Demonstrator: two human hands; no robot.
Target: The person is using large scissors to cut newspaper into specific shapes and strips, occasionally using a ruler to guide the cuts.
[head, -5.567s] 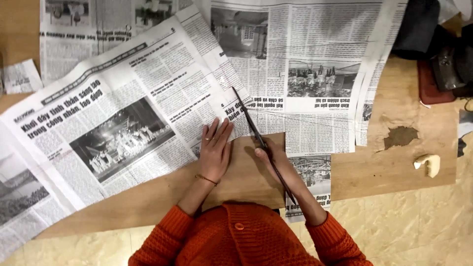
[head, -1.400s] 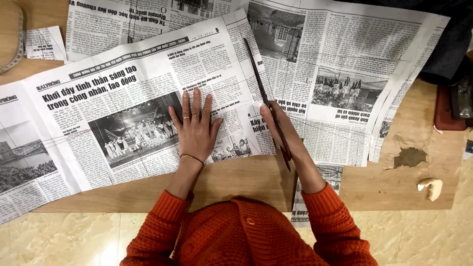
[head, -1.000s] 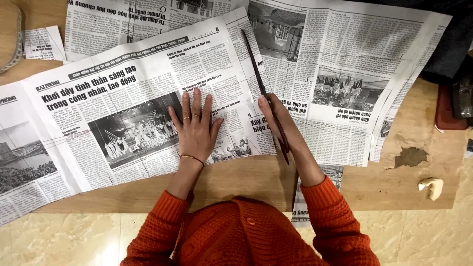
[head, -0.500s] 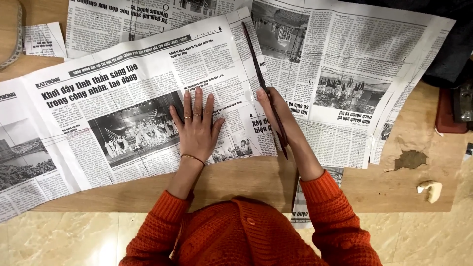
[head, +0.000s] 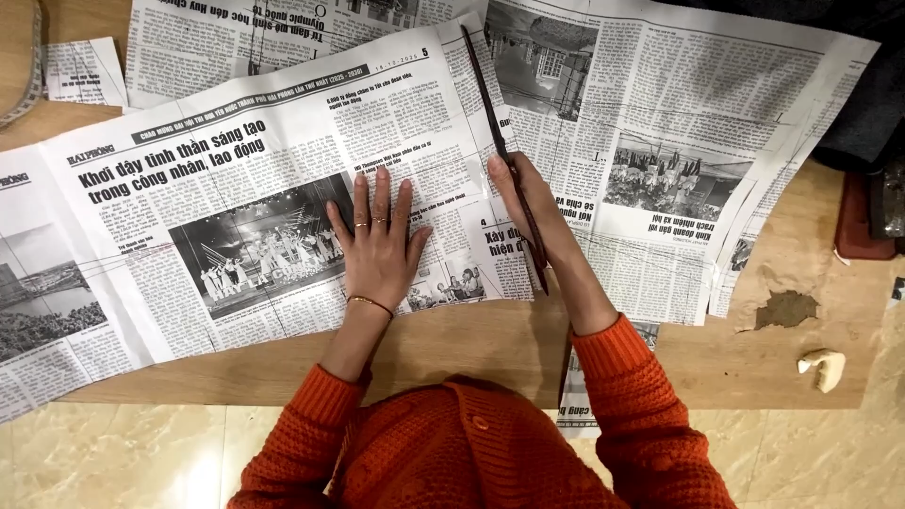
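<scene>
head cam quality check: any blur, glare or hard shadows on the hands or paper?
Head view: sharp, newspaper headlines crisp, no motion blur on left hand or right hand holding the stick; light warm and even, only soft shadows beside the hands; faint sheen on floor tiles; top right corner dark.

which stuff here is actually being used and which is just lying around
In use:
left hand, flat on the newspaper sheet
right hand, holding the long dark stick

Lying about:
small paper scrap
pale lump
brown patch
red object
</scene>
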